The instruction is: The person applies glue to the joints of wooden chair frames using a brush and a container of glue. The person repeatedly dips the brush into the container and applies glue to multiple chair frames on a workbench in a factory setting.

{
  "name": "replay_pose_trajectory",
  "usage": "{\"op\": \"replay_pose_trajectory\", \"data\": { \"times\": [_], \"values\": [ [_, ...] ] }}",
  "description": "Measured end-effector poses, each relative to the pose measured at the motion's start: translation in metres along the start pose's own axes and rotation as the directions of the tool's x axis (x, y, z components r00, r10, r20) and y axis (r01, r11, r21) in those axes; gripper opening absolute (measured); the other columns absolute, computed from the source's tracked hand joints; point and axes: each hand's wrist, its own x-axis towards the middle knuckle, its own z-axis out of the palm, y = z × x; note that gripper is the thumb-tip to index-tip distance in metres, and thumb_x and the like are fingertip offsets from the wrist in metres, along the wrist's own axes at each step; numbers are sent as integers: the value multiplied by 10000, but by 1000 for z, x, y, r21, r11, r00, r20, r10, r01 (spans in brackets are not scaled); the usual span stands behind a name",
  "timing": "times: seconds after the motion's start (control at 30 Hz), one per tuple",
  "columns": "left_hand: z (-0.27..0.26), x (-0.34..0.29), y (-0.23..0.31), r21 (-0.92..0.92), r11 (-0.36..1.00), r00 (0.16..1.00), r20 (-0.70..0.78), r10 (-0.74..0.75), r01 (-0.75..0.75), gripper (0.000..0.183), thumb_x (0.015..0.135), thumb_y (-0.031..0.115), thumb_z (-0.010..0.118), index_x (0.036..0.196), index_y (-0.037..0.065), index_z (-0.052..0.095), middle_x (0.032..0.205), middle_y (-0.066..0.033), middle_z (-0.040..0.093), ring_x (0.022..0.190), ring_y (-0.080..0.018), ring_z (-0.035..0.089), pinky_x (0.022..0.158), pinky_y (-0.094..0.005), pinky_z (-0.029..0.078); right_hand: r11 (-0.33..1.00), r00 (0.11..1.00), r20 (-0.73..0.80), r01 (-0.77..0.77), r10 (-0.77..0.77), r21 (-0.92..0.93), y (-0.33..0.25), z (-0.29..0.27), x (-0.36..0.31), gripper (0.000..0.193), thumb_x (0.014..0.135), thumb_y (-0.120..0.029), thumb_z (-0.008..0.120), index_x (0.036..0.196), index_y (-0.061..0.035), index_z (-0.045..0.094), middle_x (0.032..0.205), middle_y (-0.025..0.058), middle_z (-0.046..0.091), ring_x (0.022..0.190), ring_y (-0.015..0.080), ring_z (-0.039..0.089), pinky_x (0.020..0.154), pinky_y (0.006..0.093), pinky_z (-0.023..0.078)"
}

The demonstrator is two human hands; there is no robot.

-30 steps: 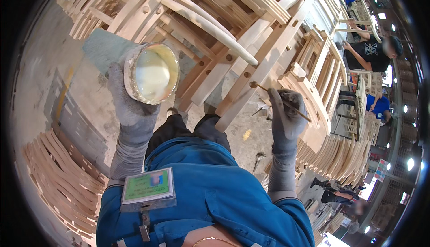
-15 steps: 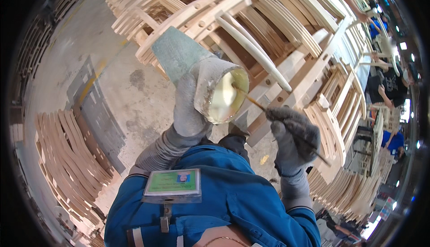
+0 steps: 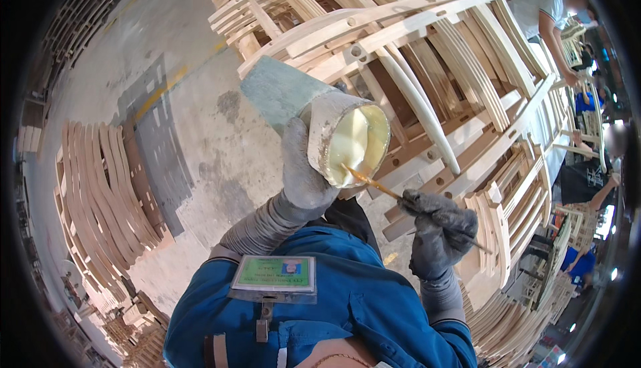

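My left hand (image 3: 304, 171), in a grey glove, is wrapped round a whitish cup (image 3: 322, 124) with a crusted rim. The cup tilts so that its mouth shows, and pale cream liquid (image 3: 348, 142) that looks like glue lies inside. In my right hand (image 3: 441, 228), also gloved, a thin brown stick (image 3: 380, 188) is pinched between thumb and fingers. Its wet tip reaches into the cup near the lower rim, and its other end sticks out behind the hand.
Curved wooden frames and slats (image 3: 414, 94) are stacked just ahead. A greenish-grey flat board (image 3: 284, 91) shows behind the cup. More curved slats (image 3: 107, 194) stand on the floor at left. A person in a light shirt (image 3: 544, 14) stands at far right.
The stick's tip has come from the upper inside of the cup down to its lower rim. Both hands and the cup sit slightly farther right, and the whole view has shifted.
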Motion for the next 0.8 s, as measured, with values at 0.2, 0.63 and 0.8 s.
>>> {"op": "replay_pose_trajectory", "data": {
  "times": [0.2, 0.63, 0.8],
  "values": [
    [-5, -1, -16, -103, 995, 983, -183, -30, 11, 750, 726, 50, 689, 1327, 55, 241, 1255, -156, 417, 1191, -265, 421, 974, -401, 394, 996, 985, 170, 7, -21, 87, 4, -1, 31, 184, 786, -33, 647, 937, 46, 581, 972, 223, 625, 953, 299, 615, 801, 388, 521],
    [-45, -18, -11, 645, 763, 934, -295, 203, 38, 768, 726, 144, 724, 1302, 6, 235, 1258, -149, 407, 1162, -243, 425, 984, -360, 352, 777, 862, 471, 165, 186, -608, 106, 7, 287, 293, 774, -278, 644, 881, -11, 589, 717, 87, 621, 644, 155, 603, 621, 273, 468],
    [-50, -23, -7, 691, 716, 918, -341, 202, 99, 858, 669, 43, 739, 1328, 11, 191, 1264, -148, 399, 1148, -244, 435, 979, -363, 375, 609, 837, 449, 186, 314, -771, 113, 27, 293, 350, 759, -333, 633, 890, -14, 575, 716, 145, 609, 703, 280, 595, 678, 353, 461]
  ]
}}
